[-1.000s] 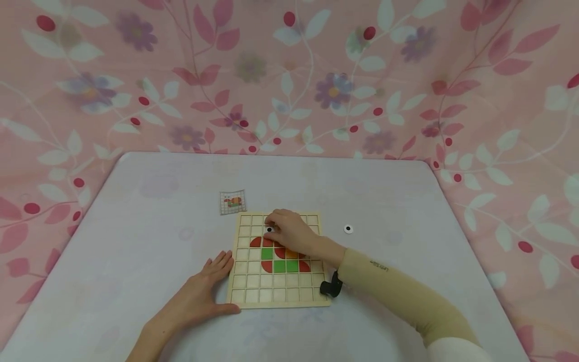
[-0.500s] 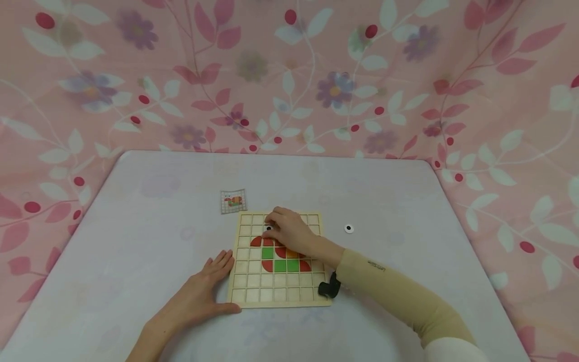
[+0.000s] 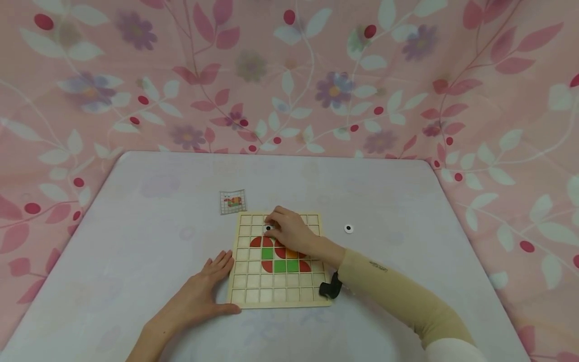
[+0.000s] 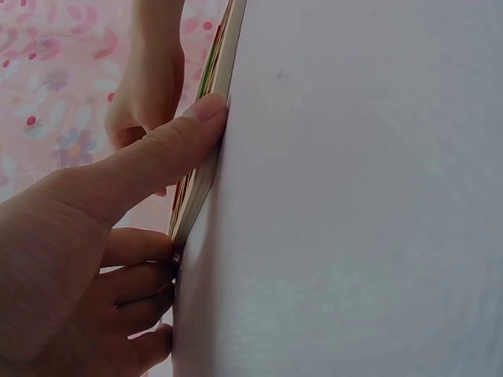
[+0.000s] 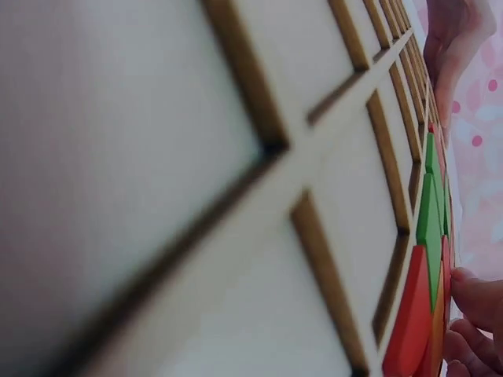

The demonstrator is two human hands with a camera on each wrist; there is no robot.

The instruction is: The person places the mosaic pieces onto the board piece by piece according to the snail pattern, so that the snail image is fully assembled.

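A wooden grid board (image 3: pixel 280 304) lies on the table with red, green and orange pieces in several cells. My right hand (image 3: pixel 291 232) reaches over its upper part. Thumb and forefinger stand on either side of a white disc with a black dot (image 3: pixel 269 228), pinching it at an upper-row cell just above the red pieces (image 3: pixel 261 242). Part of the coloured pattern is hidden under that hand. At the board's lower left, my left hand (image 3: pixel 201 286) rests with fingers along the left edge and thumb at the front corner. In the left wrist view its thumb (image 4: pixel 169 149) presses the board's side.
A second white disc with a black dot (image 3: pixel 349 229) lies on the table right of the board. A small picture card (image 3: pixel 232 202) with a gridded pattern lies beyond the board's back left corner. Floral cloth (image 3: pixel 289 75) hangs behind the table.
Almost nothing differs. The right hand and the disc it pinches have shifted very slightly away from me; the left hand stays at the board's corner.
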